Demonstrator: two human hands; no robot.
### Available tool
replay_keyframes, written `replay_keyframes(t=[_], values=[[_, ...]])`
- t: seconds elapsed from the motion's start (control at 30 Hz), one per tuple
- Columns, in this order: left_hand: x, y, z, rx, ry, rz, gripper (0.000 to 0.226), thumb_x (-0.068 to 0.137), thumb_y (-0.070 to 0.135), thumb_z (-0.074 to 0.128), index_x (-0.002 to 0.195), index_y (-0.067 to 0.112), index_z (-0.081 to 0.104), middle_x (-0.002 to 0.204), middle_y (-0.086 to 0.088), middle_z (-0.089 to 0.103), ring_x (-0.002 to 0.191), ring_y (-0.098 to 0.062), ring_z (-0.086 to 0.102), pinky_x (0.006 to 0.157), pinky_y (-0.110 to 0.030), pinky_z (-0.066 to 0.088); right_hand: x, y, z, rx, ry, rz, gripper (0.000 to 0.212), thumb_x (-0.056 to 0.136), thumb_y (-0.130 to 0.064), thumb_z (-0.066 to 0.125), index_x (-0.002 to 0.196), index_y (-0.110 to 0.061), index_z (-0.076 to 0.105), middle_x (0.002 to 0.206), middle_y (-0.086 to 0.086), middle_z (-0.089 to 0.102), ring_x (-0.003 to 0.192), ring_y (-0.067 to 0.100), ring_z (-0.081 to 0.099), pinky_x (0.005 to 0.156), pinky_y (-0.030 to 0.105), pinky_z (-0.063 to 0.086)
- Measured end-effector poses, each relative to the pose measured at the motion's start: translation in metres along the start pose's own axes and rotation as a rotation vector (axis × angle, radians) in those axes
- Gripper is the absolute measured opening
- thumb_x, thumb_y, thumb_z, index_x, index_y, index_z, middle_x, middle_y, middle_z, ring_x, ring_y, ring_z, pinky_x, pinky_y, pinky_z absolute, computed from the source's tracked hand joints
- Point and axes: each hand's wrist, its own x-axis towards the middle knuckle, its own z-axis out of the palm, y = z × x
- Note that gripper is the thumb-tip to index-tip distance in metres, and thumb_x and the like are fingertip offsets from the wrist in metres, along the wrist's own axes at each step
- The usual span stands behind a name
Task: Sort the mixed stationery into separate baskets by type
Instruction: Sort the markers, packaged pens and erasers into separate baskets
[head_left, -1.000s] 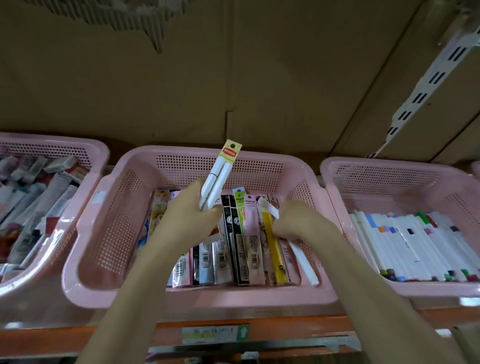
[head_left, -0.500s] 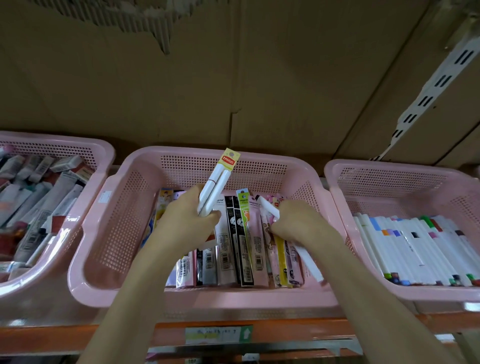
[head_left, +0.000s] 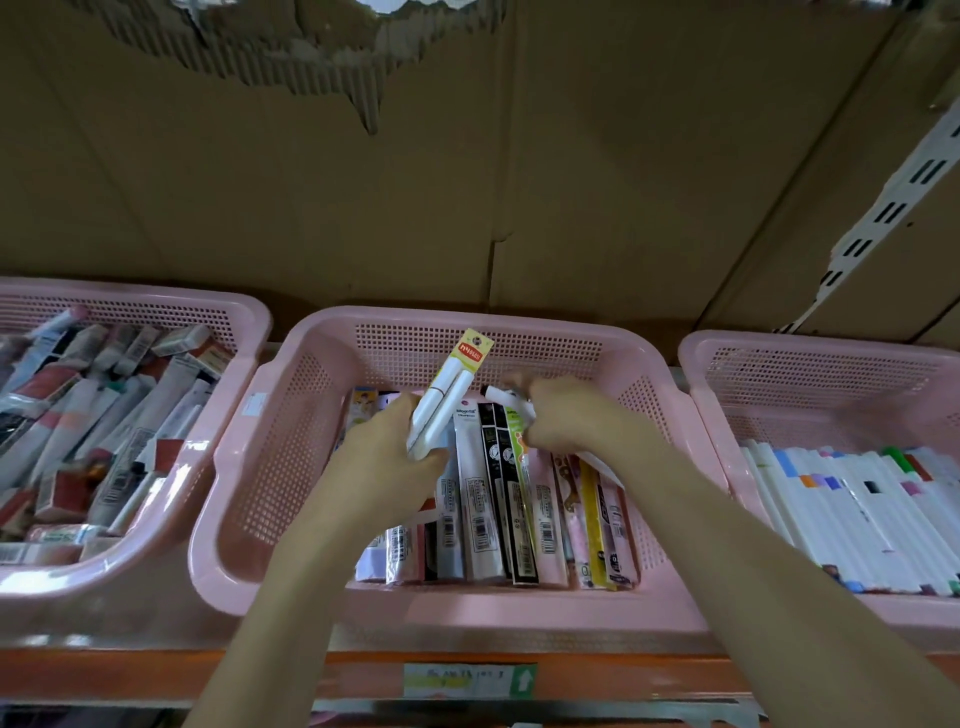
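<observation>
Three pink baskets stand side by side on a shelf. The middle basket (head_left: 519, 325) holds a row of packaged pens (head_left: 498, 499) standing on edge. My left hand (head_left: 384, 457) grips a white twin pen pack with a yellow header (head_left: 449, 397), raised above the row. My right hand (head_left: 566, 415) reaches into the row and pinches a white pen (head_left: 506, 397) at its upper end. The left basket (head_left: 244, 332) is full of mixed tubes and boxes (head_left: 104, 415). The right basket (head_left: 696, 364) holds white markers with coloured caps (head_left: 857, 509).
A brown cardboard wall rises behind the baskets. A white slotted shelf rail (head_left: 893, 192) runs diagonally at the upper right. The orange shelf edge (head_left: 363, 670) with a paper label (head_left: 467, 679) lies below the baskets.
My right hand has moved up and toward the back of the middle basket, lifting the white pen higher. The left hand keeps its hold on the twin pack.
</observation>
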Motion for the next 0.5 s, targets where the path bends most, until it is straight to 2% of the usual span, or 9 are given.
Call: replay_keyframes(t=[0.07,0.1,0.13,0.23,0.3,0.4,0.5], values=[[-0.001,-0.001,-0.001,0.059,0.006,0.003,0.017,0.088,0.022,0.057,0.101,0.018,0.048,0.086,-0.003,0.056,0.071,-0.022,0.057,0.066,-0.035,0.050,-0.003,0.000,-0.003,-0.047,-0.017,-0.009,0.032,0.086,-0.016,0.056,0.117,-0.014,0.051,0.097,0.007,0.057,0.083,0.020,0.054,0.061,0.026,0.042],[-0.001,-0.001,-0.002,0.096,0.010,0.003,0.019,0.088,0.022,0.057,0.104,0.018,0.048,0.088,-0.003,0.057,0.076,-0.025,0.059,0.070,-0.038,0.052,-0.005,0.002,-0.004,-0.040,0.004,-0.016,0.016,0.086,-0.016,0.056,0.101,-0.014,0.050,0.089,0.005,0.054,0.079,0.019,0.052,0.056,0.025,0.038],[-0.001,-0.001,-0.002,0.130,0.011,0.006,0.021,0.089,0.023,0.057,0.107,0.018,0.048,0.089,-0.002,0.057,0.079,-0.026,0.059,0.072,-0.039,0.053,-0.008,0.005,-0.004,0.004,0.048,-0.021,0.011,0.086,-0.015,0.055,0.092,-0.016,0.046,0.083,0.002,0.051,0.075,0.018,0.050,0.053,0.025,0.034],[0.000,0.001,0.001,0.218,-0.003,0.035,0.023,0.090,0.023,0.055,0.110,0.017,0.046,0.087,-0.001,0.054,0.078,-0.025,0.057,0.068,-0.035,0.050,-0.019,0.014,-0.004,0.318,0.288,-0.026,0.016,0.087,-0.017,0.055,0.075,-0.020,0.045,0.070,-0.003,0.050,0.063,0.016,0.051,0.050,0.025,0.034],[0.001,0.005,0.004,0.265,-0.027,0.077,0.026,0.091,0.025,0.056,0.114,0.018,0.044,0.087,0.001,0.052,0.077,-0.024,0.054,0.069,-0.035,0.049,-0.031,0.010,-0.005,0.577,0.405,-0.022,0.026,0.088,-0.026,0.059,0.066,-0.017,0.049,0.060,-0.001,0.051,0.053,0.015,0.050,0.051,0.026,0.038],[0.001,0.014,0.010,0.234,-0.050,0.160,0.025,0.092,0.027,0.056,0.113,0.021,0.043,0.077,0.006,0.048,0.070,-0.018,0.050,0.066,-0.033,0.046,-0.048,0.000,-0.005,0.807,0.459,-0.021,0.030,0.087,-0.040,0.063,0.069,-0.016,0.064,0.059,0.005,0.058,0.051,0.015,0.050,0.053,0.026,0.041],[0.000,0.018,0.012,0.152,-0.023,0.205,0.021,0.091,0.025,0.057,0.108,0.022,0.046,0.073,0.008,0.048,0.063,-0.013,0.046,0.060,-0.030,0.041,-0.052,-0.003,-0.003,1.043,0.391,-0.021,0.027,0.085,-0.042,0.065,0.085,-0.017,0.072,0.083,0.014,0.072,0.054,0.013,0.052,0.059,0.030,0.046]])
